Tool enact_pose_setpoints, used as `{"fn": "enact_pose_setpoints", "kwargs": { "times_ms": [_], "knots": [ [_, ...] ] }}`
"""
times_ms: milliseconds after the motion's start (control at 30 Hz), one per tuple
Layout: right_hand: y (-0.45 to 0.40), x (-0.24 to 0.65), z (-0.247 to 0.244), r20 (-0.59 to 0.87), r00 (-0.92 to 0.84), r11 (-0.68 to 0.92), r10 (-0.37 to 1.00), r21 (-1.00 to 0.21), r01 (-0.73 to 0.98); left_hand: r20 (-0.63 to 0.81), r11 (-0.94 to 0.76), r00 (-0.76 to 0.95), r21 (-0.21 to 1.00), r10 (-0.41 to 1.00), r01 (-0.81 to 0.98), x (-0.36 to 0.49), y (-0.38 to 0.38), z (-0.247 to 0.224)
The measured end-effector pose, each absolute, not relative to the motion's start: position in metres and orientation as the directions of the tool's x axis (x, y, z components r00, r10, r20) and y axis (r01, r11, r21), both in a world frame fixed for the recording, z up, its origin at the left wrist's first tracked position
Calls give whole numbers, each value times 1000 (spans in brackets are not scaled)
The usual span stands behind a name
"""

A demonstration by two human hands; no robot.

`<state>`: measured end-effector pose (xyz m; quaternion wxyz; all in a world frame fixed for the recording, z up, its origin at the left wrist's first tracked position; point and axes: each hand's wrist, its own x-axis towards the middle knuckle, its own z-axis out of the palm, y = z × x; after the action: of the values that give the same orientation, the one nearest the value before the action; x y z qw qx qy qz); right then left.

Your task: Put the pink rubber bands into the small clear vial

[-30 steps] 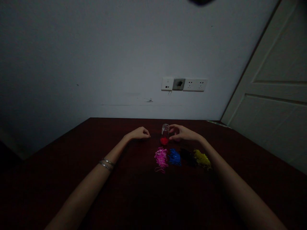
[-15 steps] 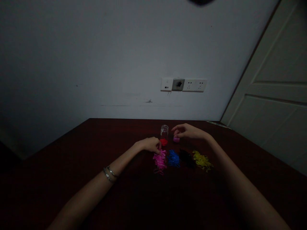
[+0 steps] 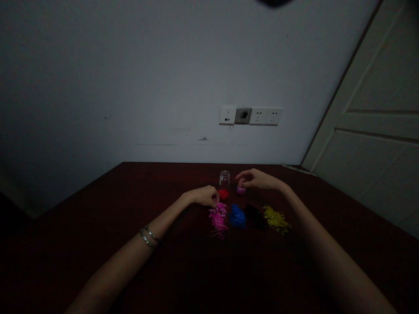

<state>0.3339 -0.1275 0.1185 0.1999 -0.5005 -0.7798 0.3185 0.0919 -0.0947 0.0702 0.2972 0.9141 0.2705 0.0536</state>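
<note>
Dark red-brown worktop (image 3: 203, 270) filled the foreground. Across it, left to right, lay loose piles of pink bands (image 3: 218, 219), blue bands (image 3: 237, 216), black bands (image 3: 255, 216) and yellow bands (image 3: 276, 219). At the pink pile's far edge was the left hand (image 3: 205, 196), fingers curled; whether they pinched a band was unclear. Just beyond stood a clear jar (image 3: 224, 179), red bands (image 3: 223, 194) at its bottom. Rightward, the right hand (image 3: 258, 179) curved its fingers over a small pink object (image 3: 241, 191), grip uncertain. Behind rose a pale wall (image 3: 170, 87).
</note>
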Motion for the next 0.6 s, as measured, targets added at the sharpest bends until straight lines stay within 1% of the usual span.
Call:
{"fn": "enact_pose_setpoints", "kwargs": {
  "times_ms": [200, 400, 600],
  "knots": [
    [-125, 336, 118, -4, -427, 308, 904, -688, 657, -73, -696, 847, 534, 527, 479, 82, -93, 91],
    [-125, 338, 120, -3, -431, 309, 902, -693, 651, 8, -724, 826, 486, 564, 490, 68, -90, 127],
    [-125, 336, 121, -19, -418, 291, 908, -689, 664, 51, -723, 816, 498, 575, 478, 74, -69, 162]
  ]
}}
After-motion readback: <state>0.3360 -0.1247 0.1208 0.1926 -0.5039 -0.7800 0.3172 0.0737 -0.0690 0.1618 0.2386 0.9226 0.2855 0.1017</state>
